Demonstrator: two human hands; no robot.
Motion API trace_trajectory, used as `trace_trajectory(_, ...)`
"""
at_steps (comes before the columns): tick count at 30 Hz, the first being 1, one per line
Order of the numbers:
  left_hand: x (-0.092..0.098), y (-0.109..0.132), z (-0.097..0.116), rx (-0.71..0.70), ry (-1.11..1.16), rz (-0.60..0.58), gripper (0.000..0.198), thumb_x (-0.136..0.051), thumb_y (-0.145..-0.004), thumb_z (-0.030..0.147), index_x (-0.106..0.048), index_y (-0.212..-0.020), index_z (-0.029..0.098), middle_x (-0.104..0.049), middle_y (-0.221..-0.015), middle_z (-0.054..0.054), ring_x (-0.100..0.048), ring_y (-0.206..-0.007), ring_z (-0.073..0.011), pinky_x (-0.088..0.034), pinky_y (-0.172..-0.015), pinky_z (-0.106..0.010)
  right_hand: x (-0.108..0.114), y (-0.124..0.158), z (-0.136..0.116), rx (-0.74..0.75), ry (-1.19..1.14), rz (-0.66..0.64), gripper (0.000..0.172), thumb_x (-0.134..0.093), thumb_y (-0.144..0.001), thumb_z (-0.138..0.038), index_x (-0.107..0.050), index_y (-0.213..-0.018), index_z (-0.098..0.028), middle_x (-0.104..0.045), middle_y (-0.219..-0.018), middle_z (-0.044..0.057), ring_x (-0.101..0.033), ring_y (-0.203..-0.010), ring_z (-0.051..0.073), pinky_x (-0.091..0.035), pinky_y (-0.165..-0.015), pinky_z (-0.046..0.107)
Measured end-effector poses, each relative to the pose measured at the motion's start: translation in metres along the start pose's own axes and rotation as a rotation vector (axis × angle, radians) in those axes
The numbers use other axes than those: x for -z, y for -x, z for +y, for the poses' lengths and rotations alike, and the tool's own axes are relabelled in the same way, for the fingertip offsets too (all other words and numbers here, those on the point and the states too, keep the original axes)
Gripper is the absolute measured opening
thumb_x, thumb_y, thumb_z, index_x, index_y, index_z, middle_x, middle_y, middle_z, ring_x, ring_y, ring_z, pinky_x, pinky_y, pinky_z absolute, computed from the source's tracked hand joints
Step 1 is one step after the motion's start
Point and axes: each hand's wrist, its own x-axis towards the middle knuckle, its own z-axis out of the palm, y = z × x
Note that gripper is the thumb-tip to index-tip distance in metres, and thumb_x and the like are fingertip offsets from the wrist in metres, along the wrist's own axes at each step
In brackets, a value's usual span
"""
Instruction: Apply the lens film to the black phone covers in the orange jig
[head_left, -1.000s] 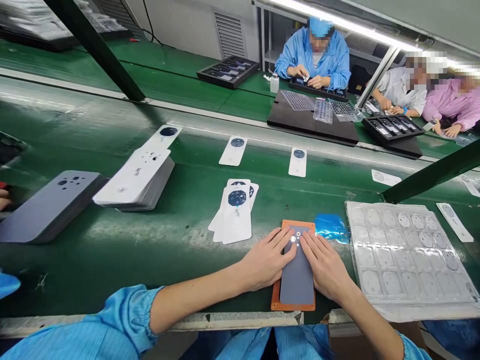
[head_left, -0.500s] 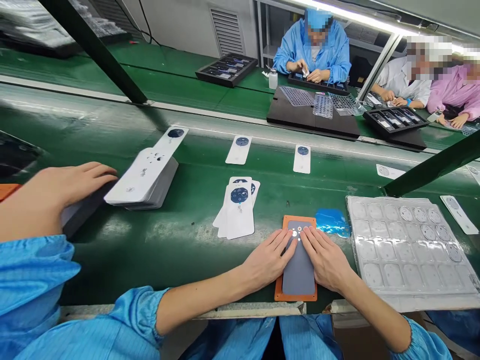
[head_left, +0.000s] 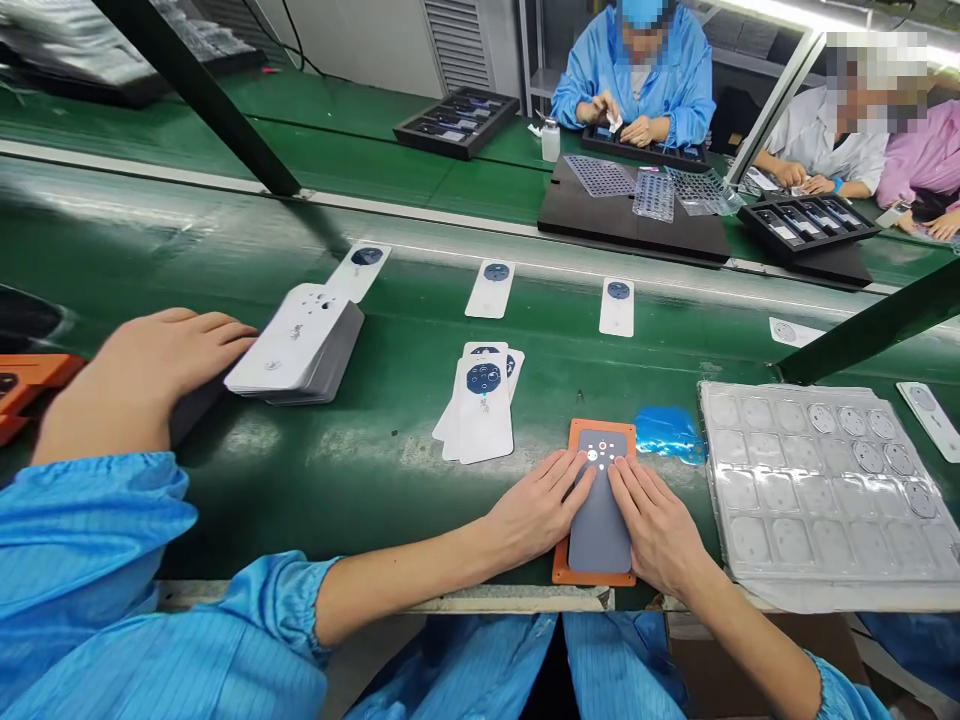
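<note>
A grey phone back panel (head_left: 600,530) with small round holes near its top lies in an orange fixture (head_left: 626,435) at the bench's near edge. My left hand (head_left: 536,505) rests on the panel's left side, fingers straight and fingertips just below the holes. On the right side lies my right hand (head_left: 664,520), its fingers also stretched out flat over the panel's edge. Neither hand is wrapped round anything. A crumpled blue film (head_left: 669,436) is just beyond my right hand. Left of the fixture, several white cards with dark discs (head_left: 486,410) overlap in a small pile.
Another person's hand (head_left: 165,370) is at the left, beside a tall stack of white cards (head_left: 281,345) and an orange fixture (head_left: 34,385). A clear compartment tray (head_left: 795,490) lies right. Slanted dark posts (head_left: 217,110) cross the bench. Co-workers sit opposite.
My right fingers have slid slightly towards me on the panel, showing more of its holes. The other person's hand and the left orange fixture sit further right. The view has shifted a little.
</note>
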Motion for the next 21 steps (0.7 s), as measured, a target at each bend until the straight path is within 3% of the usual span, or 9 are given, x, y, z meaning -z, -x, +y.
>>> trace_trajectory(5,-0.006,0.001,0.008,0.028,0.036,-0.025,0.045,-0.040,-0.092,0.012,-0.049,-0.135,0.000,-0.057,-0.136,-0.028,-0.052,-0.132,-0.0340,-0.041,-0.110,-0.049,0.002,0.000,0.003,0.012,-0.017,-0.007,0.076,-0.050,-0.071,-0.014,-0.041,-0.146,0.000,-0.040,-0.153,0.021,-0.036,-0.143,0.032,-0.036,-0.117,0.045)
trace_trajectory(8,0.002,0.000,0.005,0.049,0.114,-0.076,0.048,-0.045,-0.091,0.014,-0.048,-0.136,-0.001,-0.053,-0.139,-0.030,-0.049,-0.133,-0.0363,-0.038,-0.111,-0.050,0.004,-0.001,0.003,0.016,0.001,-0.020,0.075,-0.051,-0.071,-0.013,-0.043,-0.144,0.001,-0.042,-0.152,0.022,-0.038,-0.141,0.033,-0.036,-0.117,0.045)
trace_trajectory(11,0.022,-0.001,-0.018,0.014,0.342,-0.195,0.055,-0.057,-0.089,0.027,-0.047,-0.139,0.006,-0.047,-0.147,-0.026,-0.044,-0.137,-0.0373,-0.034,-0.113,-0.050,0.006,-0.002,0.003,0.020,0.007,-0.036,0.075,-0.052,-0.071,-0.013,-0.044,-0.144,0.001,-0.043,-0.151,0.022,-0.040,-0.140,0.034,-0.037,-0.116,0.044)
trace_trajectory(13,0.035,-0.007,-0.043,-0.009,0.566,-0.272,0.058,-0.061,-0.089,0.037,-0.047,-0.141,0.016,-0.047,-0.149,-0.018,-0.044,-0.138,-0.0324,-0.036,-0.113,-0.044,0.007,-0.002,0.004,0.031,0.006,-0.049,0.076,-0.052,-0.071,-0.013,-0.043,-0.145,0.001,-0.042,-0.151,0.022,-0.039,-0.141,0.034,-0.036,-0.117,0.044)
trace_trajectory(15,0.041,-0.023,-0.067,0.094,0.732,-0.288,0.052,-0.055,-0.094,0.038,-0.046,-0.142,0.022,-0.054,-0.145,-0.011,-0.050,-0.133,-0.0260,-0.040,-0.106,-0.036,0.007,-0.002,0.004,0.037,0.007,-0.058,0.076,-0.053,-0.072,-0.013,-0.041,-0.146,0.002,-0.041,-0.152,0.022,-0.038,-0.142,0.034,-0.035,-0.117,0.044)
trace_trajectory(17,0.039,-0.047,-0.086,0.244,0.733,-0.308,0.052,-0.057,-0.091,0.043,-0.050,-0.137,0.019,-0.060,-0.136,-0.012,-0.054,-0.126,-0.0274,-0.042,-0.099,-0.034,0.008,-0.002,0.005,0.034,0.011,-0.062,0.075,-0.053,-0.073,-0.013,-0.042,-0.146,0.001,-0.041,-0.152,0.022,-0.037,-0.142,0.034,-0.035,-0.117,0.044)
trace_trajectory(21,0.024,-0.100,-0.105,0.154,0.727,-0.682,0.058,-0.073,-0.072,0.053,-0.063,-0.115,0.016,-0.069,-0.111,-0.010,-0.063,-0.100,-0.0262,-0.043,-0.075,-0.027,0.009,-0.002,0.005,0.030,0.012,-0.069,0.075,-0.053,-0.073,-0.014,-0.042,-0.146,0.001,-0.042,-0.152,0.021,-0.038,-0.142,0.034,-0.036,-0.116,0.044)
